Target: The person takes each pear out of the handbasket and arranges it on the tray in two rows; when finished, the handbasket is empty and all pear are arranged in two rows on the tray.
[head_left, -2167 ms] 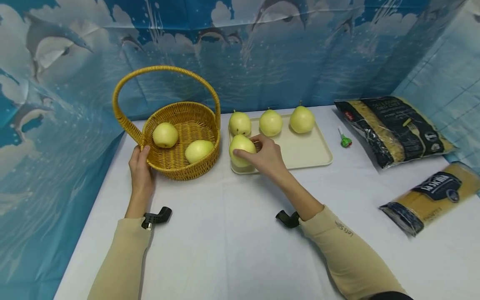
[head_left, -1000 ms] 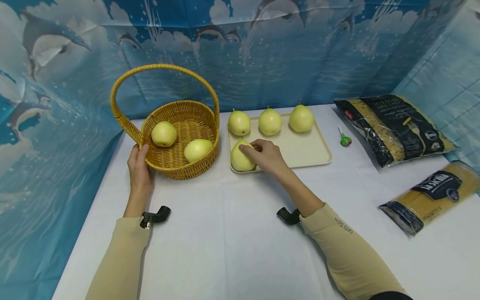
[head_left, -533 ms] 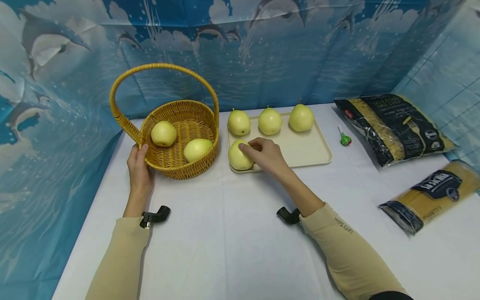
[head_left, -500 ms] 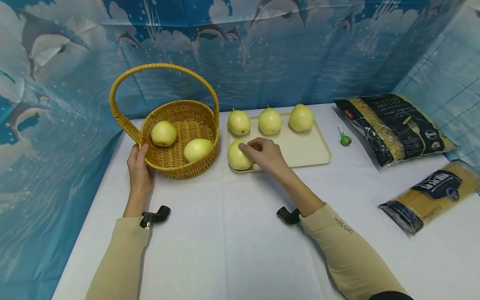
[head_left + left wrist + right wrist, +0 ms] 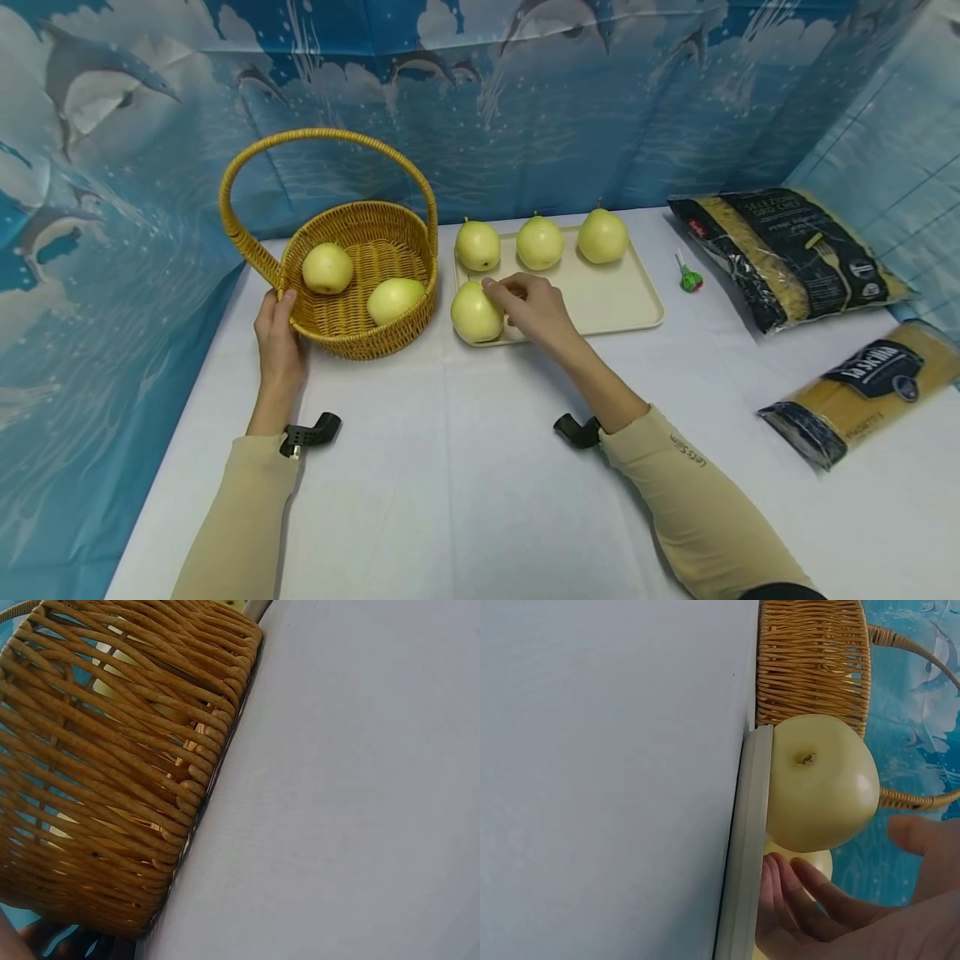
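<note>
My left hand (image 5: 280,333) holds the wicker basket (image 5: 360,343) by its left side, thumb at the rim near the handle's foot. Two yellow-green pears (image 5: 327,268) lie inside the basket. At the front left corner of the cream tray (image 5: 592,302) sits another pear (image 5: 477,312), stem up. My right hand (image 5: 536,312) is right beside that pear; in the right wrist view its thumb stands away from the pear (image 5: 825,784) and its fingertips are close to the lower side. Three more pears (image 5: 540,243) stand along the tray's back edge.
A lollipop (image 5: 690,277) with a green and red wrapper lies right of the tray. Farther right are a black pasta bag (image 5: 795,258) and a clear spaghetti pack (image 5: 870,392). A blue dolphin-print curtain (image 5: 480,150) rises behind the white table (image 5: 450,467).
My right hand lowered the pear onto the tray's front left corner, shifted it slightly left, and its thumb has come off it. The left hand keeps its place on the basket.
</note>
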